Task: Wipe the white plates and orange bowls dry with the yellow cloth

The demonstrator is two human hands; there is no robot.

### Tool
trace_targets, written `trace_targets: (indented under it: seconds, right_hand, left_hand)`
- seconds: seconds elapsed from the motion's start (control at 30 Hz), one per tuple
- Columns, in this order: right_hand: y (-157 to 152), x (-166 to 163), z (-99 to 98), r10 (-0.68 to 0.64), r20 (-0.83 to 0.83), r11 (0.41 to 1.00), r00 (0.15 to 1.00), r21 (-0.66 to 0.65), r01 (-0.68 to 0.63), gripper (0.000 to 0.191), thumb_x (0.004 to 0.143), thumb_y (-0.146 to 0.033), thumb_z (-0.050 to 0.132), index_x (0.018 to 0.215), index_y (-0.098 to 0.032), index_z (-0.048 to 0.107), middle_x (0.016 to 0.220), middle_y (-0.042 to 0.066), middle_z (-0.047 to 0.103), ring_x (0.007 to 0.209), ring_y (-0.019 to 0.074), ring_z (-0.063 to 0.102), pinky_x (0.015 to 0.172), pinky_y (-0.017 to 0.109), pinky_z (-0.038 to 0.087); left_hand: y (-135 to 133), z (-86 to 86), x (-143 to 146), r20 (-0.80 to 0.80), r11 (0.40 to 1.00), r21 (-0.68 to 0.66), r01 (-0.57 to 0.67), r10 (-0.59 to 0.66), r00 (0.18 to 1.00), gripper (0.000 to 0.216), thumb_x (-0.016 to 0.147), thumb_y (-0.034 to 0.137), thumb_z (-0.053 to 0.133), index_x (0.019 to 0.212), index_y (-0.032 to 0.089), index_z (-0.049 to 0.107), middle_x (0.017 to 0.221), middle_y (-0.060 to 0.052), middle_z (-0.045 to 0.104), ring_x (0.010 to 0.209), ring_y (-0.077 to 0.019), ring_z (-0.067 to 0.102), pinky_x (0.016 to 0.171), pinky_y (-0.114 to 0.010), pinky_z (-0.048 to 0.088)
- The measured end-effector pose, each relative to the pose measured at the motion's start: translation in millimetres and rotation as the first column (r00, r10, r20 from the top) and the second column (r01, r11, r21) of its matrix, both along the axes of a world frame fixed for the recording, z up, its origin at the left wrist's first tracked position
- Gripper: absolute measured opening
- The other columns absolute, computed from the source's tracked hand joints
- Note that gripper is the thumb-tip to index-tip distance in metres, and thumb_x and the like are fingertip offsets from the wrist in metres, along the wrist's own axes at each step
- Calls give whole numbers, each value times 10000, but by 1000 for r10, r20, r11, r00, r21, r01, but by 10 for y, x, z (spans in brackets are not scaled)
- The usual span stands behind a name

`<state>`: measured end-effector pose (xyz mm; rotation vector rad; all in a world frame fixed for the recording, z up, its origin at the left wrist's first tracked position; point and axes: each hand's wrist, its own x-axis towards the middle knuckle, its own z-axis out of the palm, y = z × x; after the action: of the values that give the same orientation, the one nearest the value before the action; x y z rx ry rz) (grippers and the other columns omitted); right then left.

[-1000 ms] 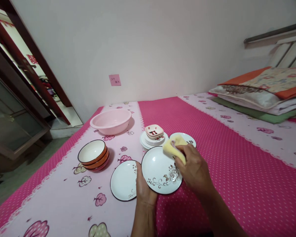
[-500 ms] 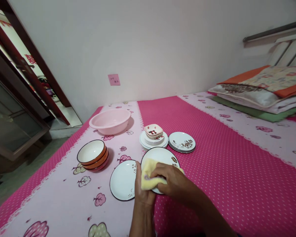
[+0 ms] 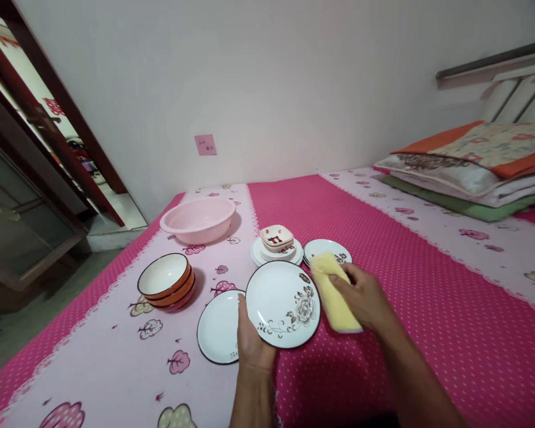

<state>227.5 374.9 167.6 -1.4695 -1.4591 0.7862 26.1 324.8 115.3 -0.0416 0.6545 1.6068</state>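
Note:
A white plate (image 3: 279, 303) with a dark rim and a brown flower print is tilted toward me above the bed. My left hand (image 3: 255, 342) grips it at its lower left edge, thumb along the rim and fingers hidden beneath. Just right of the plate, my right hand (image 3: 361, 294) pinches a folded yellow cloth (image 3: 336, 297), which hangs apart from the plate's face. Another dark-rimmed plate (image 3: 218, 327) lies on the sheet, partly covered by my left hand. Behind the cloth is a small stack of similar plates (image 3: 323, 246).
Stacked orange bowls (image 3: 164, 276) stand at the left, with a pink basin (image 3: 198, 220) behind them. Beyond the held plate, small square dishes (image 3: 276, 236) top a stack of white plates (image 3: 256, 254). Folded bedding (image 3: 472, 166) lies far right. A wall closes off the back.
My right hand has drawn the cloth off the plate to the right, uncovering the flower print. The plate in my left hand now faces me more.

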Motion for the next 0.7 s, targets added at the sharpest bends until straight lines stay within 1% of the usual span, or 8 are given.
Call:
trace_targets:
  seconds: [0.1,0.2,0.3,0.43,0.5,0.57,0.63,0.7]
  right_hand:
    - [69,-94,-151,102,-344,972,934,-167,-168,387,722,-528,680,890,-179,688,752,38,736,679,244,672,585,325,494]
    - [76,-143,-242,118,-524,966,843,-136,-219,456,752,-564,730,985,-173,719,880,68,797,846,282,741,708,344,561]
    - [70,-82,-270,164,-605,940,779,-144,-310,555,747,-587,766,1103,-165,708,925,87,810,855,293,761,726,365,581]
    - [83,83,-284,139,-564,932,814,-204,-301,573,667,-514,823,1091,-157,680,888,91,803,794,289,759,653,352,567]
    - [98,165,-289,122,-521,937,845,-221,-271,524,665,-502,804,1037,-157,676,878,96,796,786,290,754,650,360,566]
    - [112,226,-284,110,-441,952,891,-212,-223,482,677,-507,763,998,-158,674,871,100,790,759,285,742,646,372,566]
    - [122,250,-268,92,-356,970,930,-178,-164,466,681,-505,730,986,-157,679,864,97,784,729,271,724,639,372,557]
    - [130,225,-248,63,-269,986,961,-133,-102,443,658,-478,732,966,-162,688,848,83,775,717,258,701,632,359,536]
  left_hand:
    - [3,-4,128,-4,1000,-3,26,-26,1000,625,950,606,572,1388,169,656,1346,-161,715,1316,-355,620,1136,-503,477]
    - [-2,-12,309,-14,995,37,94,-93,996,637,969,630,506,1336,144,690,1333,-169,722,1331,-347,609,1129,-490,484]
    - [-10,-53,438,-93,983,51,177,-171,981,654,973,659,458,1289,147,715,1310,-165,736,1335,-345,605,1118,-488,493]
    - [-18,-171,452,-351,974,-89,208,-227,908,693,971,689,424,1219,123,736,1207,-193,772,1317,-373,614,1121,-528,475]
    - [-23,-235,424,-576,971,-129,200,-237,782,686,976,677,424,1195,109,740,1235,-218,754,1346,-390,583,1153,-553,429]
    - [-35,-285,411,-766,982,-113,151,-183,616,613,969,618,499,1262,119,701,1380,-217,676,1419,-382,505,1216,-545,338]
    - [-62,-314,438,-905,997,-3,76,-35,424,601,939,517,600,1396,126,602,1557,-204,519,1503,-361,385,1271,-521,219]
    - [-106,-325,507,-972,986,122,116,95,217,664,911,430,647,1487,131,509,1640,-191,405,1547,-343,301,1291,-505,168]
